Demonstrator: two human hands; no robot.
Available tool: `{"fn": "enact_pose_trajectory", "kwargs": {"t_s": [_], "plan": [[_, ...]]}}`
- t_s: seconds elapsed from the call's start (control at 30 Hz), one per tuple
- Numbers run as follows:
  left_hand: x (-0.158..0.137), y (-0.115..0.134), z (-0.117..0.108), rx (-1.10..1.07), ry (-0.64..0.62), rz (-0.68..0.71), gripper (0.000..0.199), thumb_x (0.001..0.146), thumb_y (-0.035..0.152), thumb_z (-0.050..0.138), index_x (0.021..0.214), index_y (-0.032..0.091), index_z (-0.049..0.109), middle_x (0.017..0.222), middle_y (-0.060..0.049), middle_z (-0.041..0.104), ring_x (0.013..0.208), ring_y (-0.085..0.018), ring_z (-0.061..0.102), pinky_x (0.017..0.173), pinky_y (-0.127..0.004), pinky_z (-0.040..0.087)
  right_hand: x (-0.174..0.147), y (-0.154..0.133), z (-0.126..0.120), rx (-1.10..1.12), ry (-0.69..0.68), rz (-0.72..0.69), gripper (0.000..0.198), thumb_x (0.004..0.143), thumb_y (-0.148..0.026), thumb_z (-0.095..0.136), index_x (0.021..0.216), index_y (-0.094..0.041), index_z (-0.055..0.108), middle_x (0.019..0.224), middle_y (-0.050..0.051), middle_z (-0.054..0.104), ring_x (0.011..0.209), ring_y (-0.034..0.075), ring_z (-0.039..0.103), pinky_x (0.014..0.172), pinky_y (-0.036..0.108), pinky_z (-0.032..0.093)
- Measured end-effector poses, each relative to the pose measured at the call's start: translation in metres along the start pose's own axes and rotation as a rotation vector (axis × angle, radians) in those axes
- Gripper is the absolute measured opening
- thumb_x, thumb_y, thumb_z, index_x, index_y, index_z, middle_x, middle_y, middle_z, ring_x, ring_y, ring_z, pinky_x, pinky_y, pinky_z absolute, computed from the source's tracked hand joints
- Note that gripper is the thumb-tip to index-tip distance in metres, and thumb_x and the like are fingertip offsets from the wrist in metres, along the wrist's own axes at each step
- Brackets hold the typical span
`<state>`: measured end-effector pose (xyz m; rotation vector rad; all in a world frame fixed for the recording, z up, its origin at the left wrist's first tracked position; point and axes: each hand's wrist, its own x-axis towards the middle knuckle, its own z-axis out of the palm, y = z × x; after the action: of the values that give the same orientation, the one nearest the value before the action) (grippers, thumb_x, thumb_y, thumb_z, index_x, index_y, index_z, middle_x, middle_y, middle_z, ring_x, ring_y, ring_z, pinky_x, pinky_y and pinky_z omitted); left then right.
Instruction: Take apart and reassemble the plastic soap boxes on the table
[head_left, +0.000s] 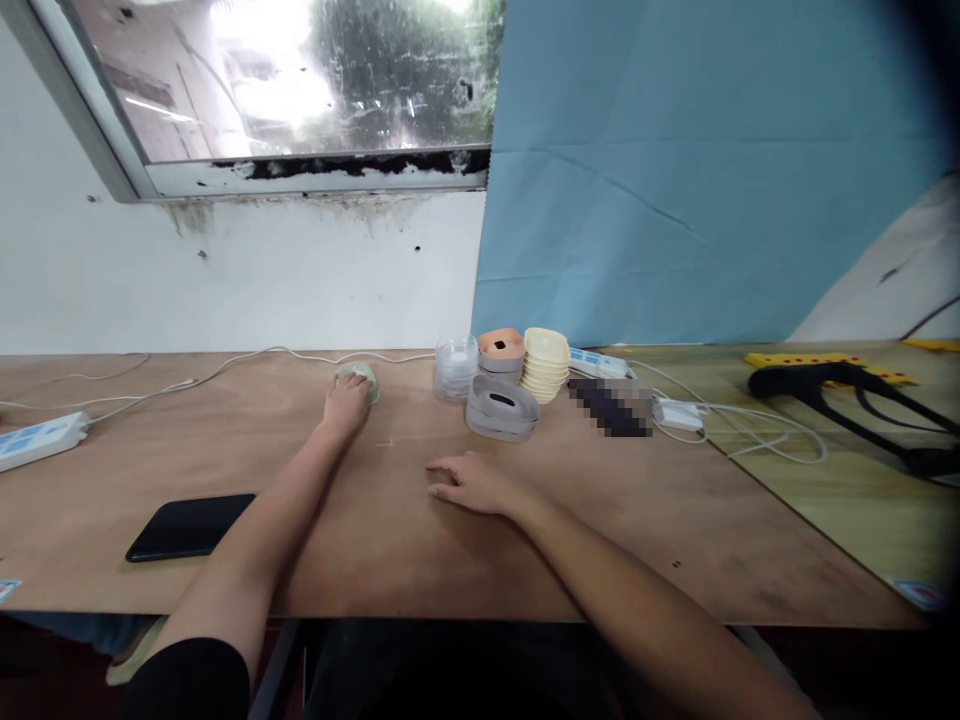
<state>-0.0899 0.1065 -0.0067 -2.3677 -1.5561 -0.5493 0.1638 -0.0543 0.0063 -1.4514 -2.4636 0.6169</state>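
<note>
Bowl (373, 384), pale green, under left hand (348, 400), facing and long axis unclear

brown tabletop (390, 570): black phone (180, 527) front-left, white power strip (41, 440) far left, green item (369, 372) left of clear stacked containers (455, 372). grey oval container (501, 412) in front of orange-topped one (501, 345), yellow bowl stack (546, 365) beside it. white cable (274, 349) along back.

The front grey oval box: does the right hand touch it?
Apart. The head view shows brown tabletop between the right hand and the grey oval box.
</note>
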Motion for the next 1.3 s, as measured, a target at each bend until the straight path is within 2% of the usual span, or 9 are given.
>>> {"fn": "enact_pose_trajectory", "kwargs": {"t_s": [0.13, 0.23, 0.47, 0.63, 0.73, 0.87, 1.0, 1.13, 1.3], "plan": [[0.01, -0.007, 0.003, 0.081, -0.011, -0.063, 0.034, 0.082, 0.019, 0.047, 0.112, 0.018, 0.061, 0.122, -0.014, 0.058, 0.113, -0.031, 0.049, 0.096, -0.045, 0.033, 0.0, 0.001, 0.0, 0.003, 0.003, -0.004, 0.048, 0.085, -0.049, 0.052, 0.124, -0.021, 0.06, 0.109, 0.009, 0.068, 0.101, 0.025, 0.061, 0.086, 0.033, 0.044], [0.016, -0.007, 0.007, 0.116, -0.027, -0.092, 0.032, 0.082, 0.023, 0.046, 0.11, 0.014, 0.061, 0.117, -0.017, 0.059, 0.111, -0.031, 0.051, 0.095, -0.043, 0.034, 0.001, 0.003, 0.002, 0.009, 0.01, -0.009, 0.049, 0.085, -0.049, 0.053, 0.124, -0.02, 0.06, 0.108, 0.01, 0.069, 0.099, 0.025, 0.062, 0.085, 0.033, 0.044], [0.036, -0.019, 0.014, 0.111, -0.126, -0.072, 0.046, 0.081, 0.04, 0.048, 0.119, 0.014, 0.054, 0.127, -0.016, 0.055, 0.118, -0.03, 0.049, 0.106, -0.043, 0.026, 0.001, 0.005, 0.002, 0.011, 0.029, -0.012, 0.048, 0.084, -0.05, 0.054, 0.123, -0.022, 0.06, 0.104, 0.009, 0.07, 0.096, 0.025, 0.062, 0.082, 0.034, 0.045], [0.036, -0.017, 0.016, 0.066, -0.139, -0.114, 0.06, 0.081, 0.045, 0.048, 0.132, 0.013, 0.043, 0.139, -0.018, 0.045, 0.13, -0.034, 0.037, 0.109, -0.056, 0.016, 0.001, 0.006, 0.003, 0.029, 0.092, -0.057, 0.041, 0.084, -0.045, 0.056, 0.117, -0.022, 0.064, 0.093, 0.007, 0.072, 0.085, 0.022, 0.064, 0.076, 0.031, 0.046], [0.019, 0.005, 0.02, 0.043, -0.043, -0.118, 0.064, 0.082, 0.044, 0.047, 0.136, 0.012, 0.038, 0.147, -0.018, 0.034, 0.139, -0.035, 0.02, 0.111, -0.056, 0.012, 0.002, 0.012, 0.002, 0.077, 0.315, -0.105, 0.031, 0.086, -0.04, 0.053, 0.108, -0.023, 0.068, 0.087, 0.003, 0.073, 0.074, 0.017, 0.064, 0.069, 0.028, 0.047], [-0.005, 0.041, 0.022, -0.039, -0.027, 0.037, 0.054, 0.083, 0.043, 0.048, 0.131, 0.018, 0.046, 0.146, -0.013, 0.036, 0.141, -0.031, 0.018, 0.113, -0.051, 0.011, 0.002, 0.035, -0.009, 0.077, 0.833, -0.159, 0.024, 0.088, -0.035, 0.05, 0.088, -0.022, 0.07, 0.079, 0.003, 0.071, 0.07, 0.016, 0.064, 0.068, 0.028, 0.047], [-0.019, 0.062, 0.02, -0.101, -0.084, 0.053, 0.052, 0.083, 0.049, 0.049, 0.126, 0.02, 0.051, 0.147, -0.012, 0.036, 0.14, -0.032, 0.021, 0.112, -0.054, 0.015, -0.004, 0.079, -0.033, 0.004, 1.259, -0.015, 0.022, 0.086, -0.036, 0.051, 0.082, -0.02, 0.067, 0.078, 0.004, 0.068, 0.072, 0.018, 0.061, 0.069, 0.03, 0.047], [-0.032, 0.069, 0.019, -0.132, -0.202, 0.008, 0.051, 0.087, 0.052, 0.041, 0.125, 0.02, 0.053, 0.143, -0.013, 0.041, 0.137, -0.033, 0.027, 0.108, -0.056, 0.021, -0.011, 0.131, -0.054, -0.051, 1.457, 0.22, 0.026, 0.086, -0.037, 0.048, 0.082, -0.017, 0.065, 0.077, 0.006, 0.064, 0.075, 0.019, 0.057, 0.073, 0.031, 0.044], [-0.047, 0.074, 0.018, -0.163, -0.232, 0.028, 0.052, 0.09, 0.053, 0.035, 0.126, 0.02, 0.052, 0.138, -0.013, 0.047, 0.134, -0.031, 0.033, 0.106, -0.051, 0.027, -0.014, 0.18, -0.058, -0.118, 1.504, 0.365, 0.027, 0.084, -0.034, 0.047, 0.09, -0.014, 0.064, 0.084, 0.008, 0.06, 0.079, 0.02, 0.054, 0.077, 0.034, 0.044]]}}
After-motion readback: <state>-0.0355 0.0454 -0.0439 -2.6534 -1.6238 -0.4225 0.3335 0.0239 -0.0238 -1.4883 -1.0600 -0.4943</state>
